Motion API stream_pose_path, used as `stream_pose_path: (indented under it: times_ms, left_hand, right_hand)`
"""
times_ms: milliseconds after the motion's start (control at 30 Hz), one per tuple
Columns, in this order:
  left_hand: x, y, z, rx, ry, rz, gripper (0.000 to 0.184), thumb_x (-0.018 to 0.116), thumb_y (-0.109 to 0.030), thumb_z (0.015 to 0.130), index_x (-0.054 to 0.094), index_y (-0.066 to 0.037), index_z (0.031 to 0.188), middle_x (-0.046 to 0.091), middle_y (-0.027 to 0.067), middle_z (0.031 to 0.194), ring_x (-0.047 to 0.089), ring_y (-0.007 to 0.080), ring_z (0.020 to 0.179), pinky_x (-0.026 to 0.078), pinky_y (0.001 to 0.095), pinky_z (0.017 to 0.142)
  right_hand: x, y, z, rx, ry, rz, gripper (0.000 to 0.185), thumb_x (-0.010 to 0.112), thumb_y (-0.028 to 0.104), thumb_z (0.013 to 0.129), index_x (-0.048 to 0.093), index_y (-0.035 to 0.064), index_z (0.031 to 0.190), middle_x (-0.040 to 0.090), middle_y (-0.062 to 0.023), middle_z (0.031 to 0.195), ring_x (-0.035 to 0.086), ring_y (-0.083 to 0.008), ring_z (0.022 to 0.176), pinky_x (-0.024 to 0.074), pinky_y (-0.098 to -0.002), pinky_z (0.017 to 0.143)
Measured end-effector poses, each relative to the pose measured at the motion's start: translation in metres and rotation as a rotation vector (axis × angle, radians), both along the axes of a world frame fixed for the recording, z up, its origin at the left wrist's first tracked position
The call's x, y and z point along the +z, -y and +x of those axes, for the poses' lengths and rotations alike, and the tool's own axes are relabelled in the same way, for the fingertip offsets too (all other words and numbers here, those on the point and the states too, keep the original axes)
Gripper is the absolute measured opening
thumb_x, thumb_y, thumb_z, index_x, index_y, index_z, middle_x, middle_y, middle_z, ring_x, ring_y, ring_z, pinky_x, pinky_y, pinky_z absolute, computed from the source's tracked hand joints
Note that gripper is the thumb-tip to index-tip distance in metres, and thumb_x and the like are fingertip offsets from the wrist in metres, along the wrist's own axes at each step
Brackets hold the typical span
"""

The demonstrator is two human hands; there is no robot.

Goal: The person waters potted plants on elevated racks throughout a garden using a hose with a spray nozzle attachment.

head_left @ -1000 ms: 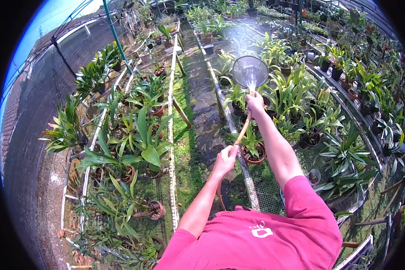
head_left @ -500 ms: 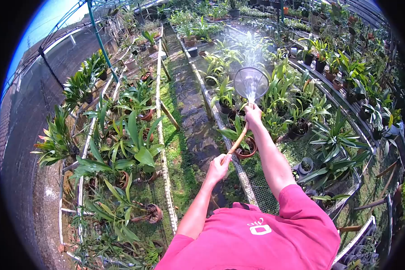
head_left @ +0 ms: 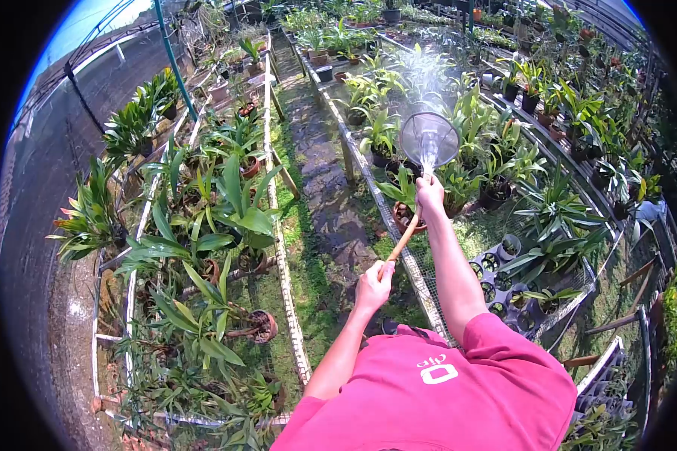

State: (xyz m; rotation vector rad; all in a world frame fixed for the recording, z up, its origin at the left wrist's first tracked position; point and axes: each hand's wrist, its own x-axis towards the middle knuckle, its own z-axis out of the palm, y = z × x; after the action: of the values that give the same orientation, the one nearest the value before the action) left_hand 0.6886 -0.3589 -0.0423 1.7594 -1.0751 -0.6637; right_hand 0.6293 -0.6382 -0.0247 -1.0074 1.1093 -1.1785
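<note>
An orange-brown hose (head_left: 406,239) runs between my two hands. My right hand (head_left: 429,196) is wrapped round its far end, where water sprays out forward. Just beyond that hand is a round, translucent mesh disc (head_left: 429,138), with white water showing at it. Lower and to the left, my left hand (head_left: 374,288) is closed round the nearer part of the hose. The spray (head_left: 426,75) falls over leafy potted plants (head_left: 384,131) on the right-hand bench. A brown pot (head_left: 408,218) with a plant sits close to the hose.
A mossy, dark path (head_left: 323,180) runs between two benches. The left bench has a pale rail (head_left: 278,248) and many potted plants, one in a tipped pot (head_left: 263,327). Black pot trays (head_left: 496,282) rest on the right bench's wire mesh. A green post (head_left: 174,64) stands at left.
The view has shifted slightly. My right hand and the mesh disc have moved a little to the right in view, and the black trays show more. Water keeps spraying.
</note>
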Motion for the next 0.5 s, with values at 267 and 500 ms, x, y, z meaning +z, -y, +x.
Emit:
stream_pose_path:
  times_ms: [267,500]
  left_hand:
    - [0.003,-0.049,-0.035,0.057,0.021,0.027,0.039,0.055,-0.042,0.098,0.065,-0.006,0.086,0.051,0.0060,0.057,0.050,0.0138,0.052,0.039,0.0357,0.051]
    - [0.023,-0.066,-0.042,0.024,-0.016,0.065,0.045,0.057,-0.045,0.097,0.065,-0.004,0.079,0.049,0.0022,0.055,0.047,0.0105,0.053,0.037,0.0330,0.051]
  right_hand:
    - [0.021,-0.054,-0.025,-0.008,-0.013,-0.042,0.015,0.058,0.007,0.090,0.057,0.0045,0.104,0.049,0.0005,0.064,0.041,-0.0085,0.043,0.0337,-0.0253,0.037]
    - [0.014,-0.076,-0.055,0.002,0.000,0.003,0.017,0.057,0.008,0.090,0.057,0.0055,0.107,0.049,0.0006,0.064,0.043,-0.0096,0.042,0.0356,-0.0265,0.038]
